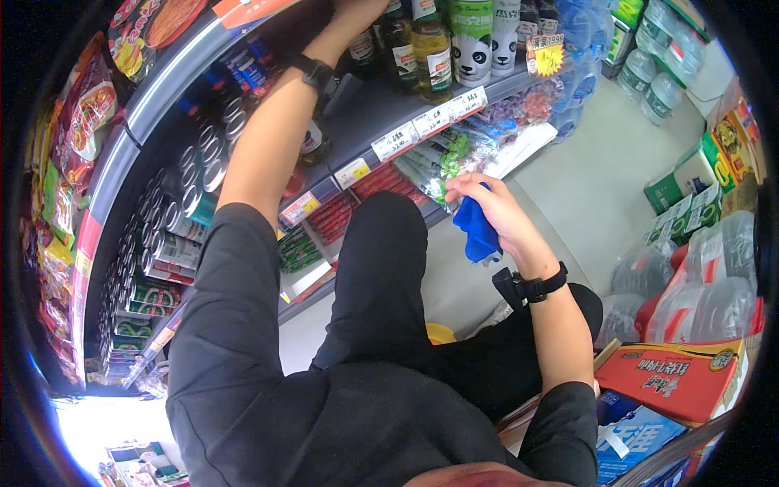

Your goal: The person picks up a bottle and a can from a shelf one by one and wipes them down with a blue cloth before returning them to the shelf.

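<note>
My right hand (505, 213) is closed around a bunched blue cloth (477, 230), held above the floor beside my raised knee. My left arm reaches up over the shelf, and my left hand (361, 11) is cut off by the upper edge, so its fingers are hidden. Nearest to it stand glass bottles of yellowish liquid (436, 63) with white labels. Right of these are a green can with a panda face (472, 45) and a white one (505, 40) like it. A bottle (315, 144) stands lower on the shelf, under my left wrist.
Price tags (434, 120) line the shelf edge (341, 177). Rows of cans (174, 235) and bagged snacks (85, 130) fill the left shelves. Wrapped large water bottles (706, 272), a red carton (665, 377) and a blue box (637, 438) stand on the right, close to my right arm.
</note>
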`<state>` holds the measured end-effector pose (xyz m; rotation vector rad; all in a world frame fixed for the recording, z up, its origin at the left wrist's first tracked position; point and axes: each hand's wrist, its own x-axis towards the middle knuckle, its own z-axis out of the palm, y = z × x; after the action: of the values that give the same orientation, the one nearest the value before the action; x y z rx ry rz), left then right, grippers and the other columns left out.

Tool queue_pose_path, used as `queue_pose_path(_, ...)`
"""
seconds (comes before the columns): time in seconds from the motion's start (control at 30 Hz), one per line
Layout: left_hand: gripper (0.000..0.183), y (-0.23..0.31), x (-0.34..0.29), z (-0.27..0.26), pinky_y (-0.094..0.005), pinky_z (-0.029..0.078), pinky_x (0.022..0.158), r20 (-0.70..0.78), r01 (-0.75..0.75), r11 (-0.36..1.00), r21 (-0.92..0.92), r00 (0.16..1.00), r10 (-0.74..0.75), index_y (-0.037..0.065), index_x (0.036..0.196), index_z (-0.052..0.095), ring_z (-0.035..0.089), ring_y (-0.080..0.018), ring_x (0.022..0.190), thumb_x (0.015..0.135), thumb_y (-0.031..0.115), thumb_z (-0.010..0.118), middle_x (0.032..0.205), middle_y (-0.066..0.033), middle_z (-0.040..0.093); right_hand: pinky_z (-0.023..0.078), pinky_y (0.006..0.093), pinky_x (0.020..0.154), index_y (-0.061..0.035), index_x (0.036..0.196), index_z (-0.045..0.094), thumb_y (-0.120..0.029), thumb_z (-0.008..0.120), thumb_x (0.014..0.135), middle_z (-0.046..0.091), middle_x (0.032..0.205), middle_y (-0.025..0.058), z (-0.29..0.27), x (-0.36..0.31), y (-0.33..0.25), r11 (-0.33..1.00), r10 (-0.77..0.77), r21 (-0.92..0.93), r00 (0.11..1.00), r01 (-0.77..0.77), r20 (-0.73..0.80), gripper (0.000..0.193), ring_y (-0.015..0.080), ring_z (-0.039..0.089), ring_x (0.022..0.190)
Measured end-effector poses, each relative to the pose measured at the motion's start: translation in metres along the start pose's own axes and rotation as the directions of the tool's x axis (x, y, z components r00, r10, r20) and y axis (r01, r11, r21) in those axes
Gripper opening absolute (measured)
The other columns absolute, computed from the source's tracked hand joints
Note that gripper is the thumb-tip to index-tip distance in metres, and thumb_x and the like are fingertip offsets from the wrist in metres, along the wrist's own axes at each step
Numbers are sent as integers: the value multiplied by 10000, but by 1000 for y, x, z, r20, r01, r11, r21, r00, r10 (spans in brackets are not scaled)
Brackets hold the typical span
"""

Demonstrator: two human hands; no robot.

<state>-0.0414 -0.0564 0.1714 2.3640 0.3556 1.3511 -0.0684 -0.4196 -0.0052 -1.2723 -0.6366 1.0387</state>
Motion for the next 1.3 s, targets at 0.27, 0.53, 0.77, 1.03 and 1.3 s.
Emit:
queue_pose_path(0.27,415,-19,6,-8,-452,505,907,175,166,984,64,969,-175,-9,1227,614,658,-367,1072,966,310,657,1145,-229,681,474,242,749,-39,1052,708,-293,665,950,720,978,44,-2,2,4,1000,-7,14,1000,7,-15,277,96,603,848)
queue_pose_path(0.53,304,-17,5,-24,-390,542,799,77,-84,986,147,994,74,2,1222,604,672,-242,954,985,190,637,1062,-154,698,507,266,786,-26,1087,709,-288,651,965,723,985,64,-3,2,2,1000,-8,-3,1000,8,1,295,125,640,912)
queue_pose_path(0.77,167,-34,5,-29,-292,517,657,199,166,934,-316,974,-106,56,1166,629,626,-140,789,1018,113,575,1005,-45,691,492,254,769,-27,1076,710,-290,653,959,722,986,60,-1,2,3,999,-37,10,999,37,8,293,118,628,888)
queue_pose_path(1.03,156,-55,9,-23,-310,487,659,109,101,986,-129,990,-87,30,1108,622,575,-150,764,964,89,613,945,-63,671,505,269,806,-13,1099,706,-282,645,967,722,995,70,-4,3,4,999,-29,18,1000,29,11,306,136,645,929)
queue_pose_path(1.3,321,-62,11,-28,-400,523,757,188,135,987,-87,975,-117,-9,1162,629,635,-237,869,849,62,650,980,-117,693,497,261,812,-16,1083,708,-279,649,962,719,991,65,-1,2,0,1000,-4,-5,1000,4,4,297,129,640,937)
